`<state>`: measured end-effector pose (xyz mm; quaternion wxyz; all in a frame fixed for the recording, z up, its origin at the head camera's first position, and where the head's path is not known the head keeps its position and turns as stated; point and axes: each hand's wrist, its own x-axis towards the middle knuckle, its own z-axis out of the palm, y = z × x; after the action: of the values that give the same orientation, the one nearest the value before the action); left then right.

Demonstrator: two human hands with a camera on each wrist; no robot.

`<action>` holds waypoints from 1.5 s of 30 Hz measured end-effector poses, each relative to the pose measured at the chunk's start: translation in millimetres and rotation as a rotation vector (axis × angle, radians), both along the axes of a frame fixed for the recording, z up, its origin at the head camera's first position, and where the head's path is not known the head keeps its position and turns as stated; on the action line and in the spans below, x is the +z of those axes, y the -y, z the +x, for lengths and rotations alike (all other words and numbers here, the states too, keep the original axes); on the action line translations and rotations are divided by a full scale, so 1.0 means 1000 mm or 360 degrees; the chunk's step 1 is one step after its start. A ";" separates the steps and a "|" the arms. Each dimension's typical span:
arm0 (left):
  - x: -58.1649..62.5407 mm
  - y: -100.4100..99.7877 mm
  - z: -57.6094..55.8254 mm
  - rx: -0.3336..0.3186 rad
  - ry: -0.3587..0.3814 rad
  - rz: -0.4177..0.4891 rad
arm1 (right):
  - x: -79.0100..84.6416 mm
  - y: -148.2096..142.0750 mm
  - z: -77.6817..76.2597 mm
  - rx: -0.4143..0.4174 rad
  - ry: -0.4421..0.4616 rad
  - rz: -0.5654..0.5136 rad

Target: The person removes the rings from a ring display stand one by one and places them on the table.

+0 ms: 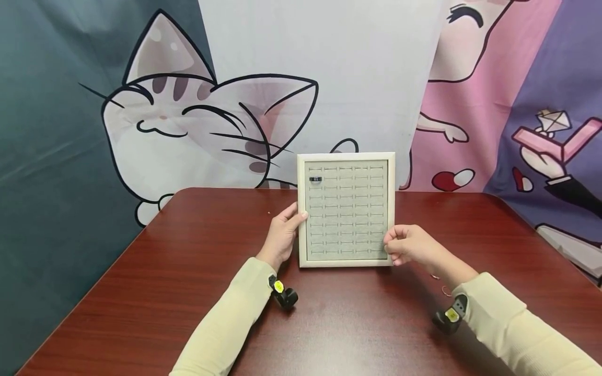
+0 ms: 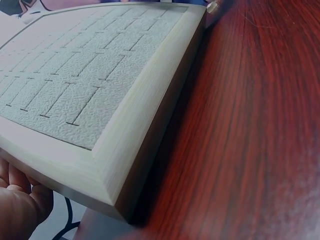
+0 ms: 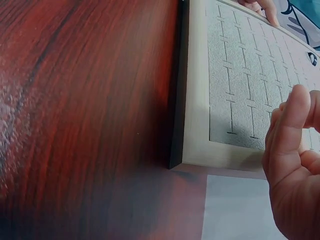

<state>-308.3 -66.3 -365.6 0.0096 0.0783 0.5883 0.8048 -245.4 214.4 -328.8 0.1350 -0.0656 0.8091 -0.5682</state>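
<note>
A pale-framed ring display board (image 1: 346, 211) stands upright on the table, its grey fabric face cut with rows of short slots. One dark ring (image 1: 315, 179) sits in a slot near its upper left corner. My left hand (image 1: 282, 232) grips the board's left side, thumb on the front edge and fingers behind. Close to the lower right edge is my right hand (image 1: 411, 245), its fingers bent and drawn together in front of the frame. In the right wrist view these fingers (image 3: 287, 135) overlap the board's border; whether anything is between the fingertips is hidden.
Two thin rings, one nearer (image 1: 446, 291) and one farther (image 1: 435, 277), lie on the reddish-brown table (image 1: 226, 230) beneath my right forearm. Behind the table hangs a cartoon-printed cloth (image 1: 367, 78). A small camera is strapped to each wrist.
</note>
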 end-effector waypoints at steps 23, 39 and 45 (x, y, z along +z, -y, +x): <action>0.002 0.002 0.001 -0.0025 -0.0028 0.0015 | 0.002 0.008 -0.001 0.0019 -0.0023 0.0040; 0.002 0.001 0.003 -0.0035 -0.0024 0.0013 | 0.013 0.026 -0.008 0.0074 -0.0041 0.0033; 0.002 0.001 0.003 -0.0034 -0.0023 0.0006 | 0.016 0.030 -0.010 0.0086 -0.0048 0.0056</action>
<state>-305.2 -67.7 -363.2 0.0136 0.0904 0.5859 0.8052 -255.2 183.9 -313.2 0.1392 -0.0934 0.8189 -0.5489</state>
